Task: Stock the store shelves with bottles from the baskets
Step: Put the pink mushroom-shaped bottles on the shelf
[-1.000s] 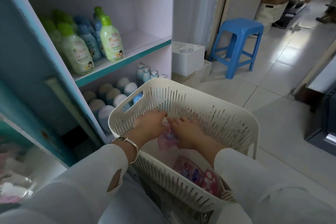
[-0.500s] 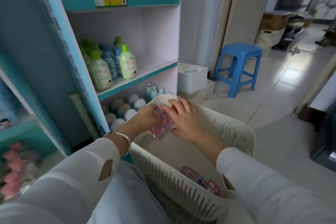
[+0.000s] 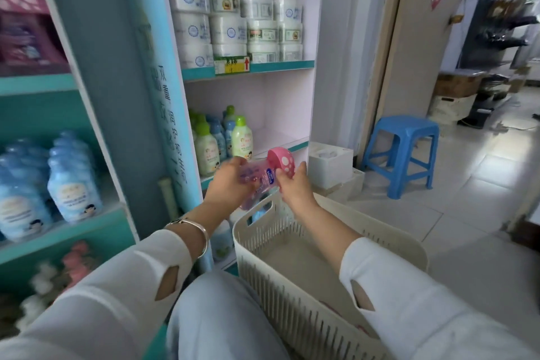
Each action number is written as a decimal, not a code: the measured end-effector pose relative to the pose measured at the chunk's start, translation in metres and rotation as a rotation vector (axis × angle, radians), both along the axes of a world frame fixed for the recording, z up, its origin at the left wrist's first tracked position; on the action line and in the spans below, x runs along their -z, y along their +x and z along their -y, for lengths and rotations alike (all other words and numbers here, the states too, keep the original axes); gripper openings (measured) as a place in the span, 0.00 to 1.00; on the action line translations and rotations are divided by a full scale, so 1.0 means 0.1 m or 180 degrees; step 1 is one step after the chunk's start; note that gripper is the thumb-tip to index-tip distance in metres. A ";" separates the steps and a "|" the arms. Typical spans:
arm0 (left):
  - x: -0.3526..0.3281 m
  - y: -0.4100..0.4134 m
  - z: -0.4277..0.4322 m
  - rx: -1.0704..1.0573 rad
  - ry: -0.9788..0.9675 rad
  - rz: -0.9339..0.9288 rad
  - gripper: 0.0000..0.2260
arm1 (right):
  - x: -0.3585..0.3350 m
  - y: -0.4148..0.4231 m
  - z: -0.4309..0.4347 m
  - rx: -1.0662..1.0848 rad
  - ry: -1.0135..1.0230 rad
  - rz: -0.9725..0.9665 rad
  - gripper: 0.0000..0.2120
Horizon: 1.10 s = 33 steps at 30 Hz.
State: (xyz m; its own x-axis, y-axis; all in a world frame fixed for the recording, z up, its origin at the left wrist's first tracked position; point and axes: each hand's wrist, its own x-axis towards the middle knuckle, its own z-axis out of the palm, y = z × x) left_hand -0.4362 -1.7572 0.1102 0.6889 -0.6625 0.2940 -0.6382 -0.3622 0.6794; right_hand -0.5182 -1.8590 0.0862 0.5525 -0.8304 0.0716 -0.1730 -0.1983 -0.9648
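Pink bottle up out of the basket, both hands on it, shelf is the next stop

Under the hands sits the white basket, and the pink bottle is held just above its far rim, lying sideways with the spotted pink cap poking off to the right. The left hand is wrapped round the body, and the right hand is clamped on the neck end right under the cap. If it were me, I'd turn it upright first, cap on top, then let one hand carry it. Just past the hands is the shelf, with green-capped bottles bunched on its left and bare board to their right. That gap looks like the spot. Set it down label out and go easy so the front row doesn't tip.
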 end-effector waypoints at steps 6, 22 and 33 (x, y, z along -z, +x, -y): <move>-0.24 0.24 -0.45 -0.0139 -0.0917 0.0000 0.18 | -0.30 0.36 -0.45 -0.0919 0.1804 0.0821 0.15; -1.01 0.85 -1.81 -0.0053 -0.1980 -0.0782 0.07 | -1.27 1.25 -1.47 -0.2000 0.0301 0.1513 0.05; -1.51 1.13 -2.24 -0.1434 -0.1908 0.1447 0.20 | -2.00 1.72 -2.25 -0.2463 0.0547 0.1440 0.06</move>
